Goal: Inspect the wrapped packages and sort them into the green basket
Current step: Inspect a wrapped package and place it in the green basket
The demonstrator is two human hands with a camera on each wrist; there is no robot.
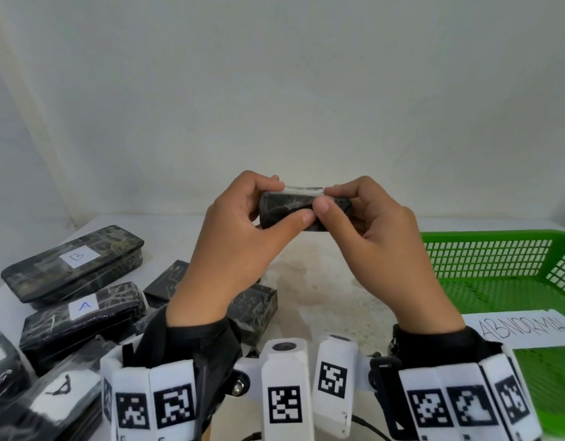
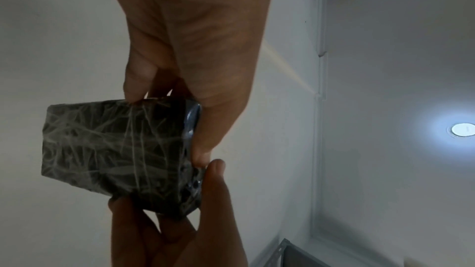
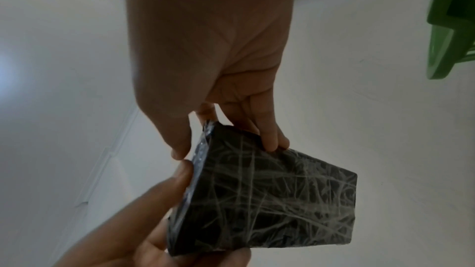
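Observation:
A small black package (image 1: 287, 214) in crinkled clear film is held up in front of me, above the table, by both hands. My left hand (image 1: 284, 202) grips its left end between thumb and fingers. My right hand (image 1: 327, 198) pinches the right end, thumb on the near face beside the left thumb. A clear film edge sticks up along the package's top. The left wrist view shows the package (image 2: 115, 149) from below, and so does the right wrist view (image 3: 270, 200). The green basket (image 1: 497, 265) stands at the right and holds no packages in the part I see.
Several black wrapped packages lie in a pile at the left; one is labelled B (image 1: 76, 256), another A (image 1: 84, 306). A white paper reading ABNORMAL (image 1: 523, 327) lies on the basket's near side. A corner of the basket (image 3: 452, 17) appears in the right wrist view.

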